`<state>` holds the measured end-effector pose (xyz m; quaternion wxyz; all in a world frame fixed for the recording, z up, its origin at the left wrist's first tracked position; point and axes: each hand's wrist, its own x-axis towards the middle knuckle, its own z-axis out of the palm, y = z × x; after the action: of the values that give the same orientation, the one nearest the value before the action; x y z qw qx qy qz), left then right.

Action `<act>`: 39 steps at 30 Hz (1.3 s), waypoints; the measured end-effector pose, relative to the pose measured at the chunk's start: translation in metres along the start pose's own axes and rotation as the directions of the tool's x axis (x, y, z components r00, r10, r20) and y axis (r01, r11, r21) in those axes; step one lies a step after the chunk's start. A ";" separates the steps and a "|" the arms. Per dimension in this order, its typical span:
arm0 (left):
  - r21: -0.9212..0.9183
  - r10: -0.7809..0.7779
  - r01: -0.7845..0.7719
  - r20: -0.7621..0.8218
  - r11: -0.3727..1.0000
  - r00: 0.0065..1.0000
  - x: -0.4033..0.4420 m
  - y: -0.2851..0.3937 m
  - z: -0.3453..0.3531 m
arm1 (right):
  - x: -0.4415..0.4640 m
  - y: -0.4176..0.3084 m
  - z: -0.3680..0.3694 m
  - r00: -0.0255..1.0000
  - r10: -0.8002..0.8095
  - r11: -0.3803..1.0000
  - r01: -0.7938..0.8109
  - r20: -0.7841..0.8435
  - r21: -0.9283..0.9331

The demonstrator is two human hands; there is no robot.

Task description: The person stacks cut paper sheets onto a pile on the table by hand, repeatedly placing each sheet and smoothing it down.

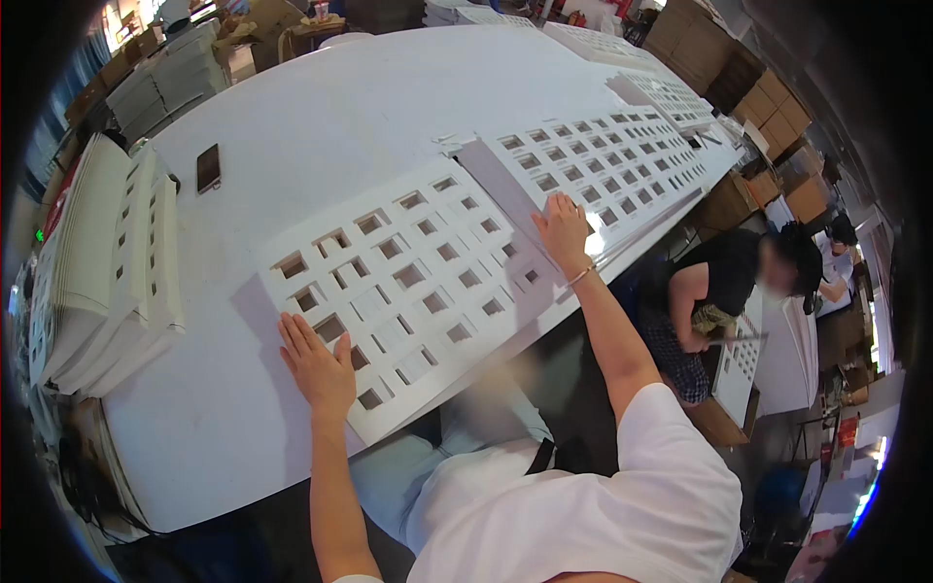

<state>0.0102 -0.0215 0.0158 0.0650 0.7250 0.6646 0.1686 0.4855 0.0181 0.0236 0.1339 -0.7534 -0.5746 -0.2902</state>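
Observation:
In the head view a white foam-like panel [398, 282] with rows of square and rectangular cut-outs lies flat before me, near the table's front edge. My left hand [326, 371] rests at its left edge, fingers stretched and thumb apart. My right hand [564, 235] lies with fingers extended by the panel's right end, where a second white panel [607, 160] with similar openings begins. Whether that palm touches one panel or both, I cannot tell. Neither hand grips anything.
A phone [208, 168] lies on the white table [321, 117]. Stacked perforated panels [117, 262] stand at the left. More panels [671, 97] lie at the far right. On my right a person [714, 291] sits beside another panel. Cardboard boxes [768, 107] are piled behind.

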 end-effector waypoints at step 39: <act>-0.986 -0.111 0.167 0.169 -0.028 0.979 0.025 -0.048 -0.003 | 0.056 -0.008 -0.093 0.658 0.013 0.303 -0.720 0.753 0.624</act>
<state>-0.0341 0.0084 0.0073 0.5899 0.3960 0.4144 0.5687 0.4614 0.0150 0.1299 0.3845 -0.7219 -0.4353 0.3762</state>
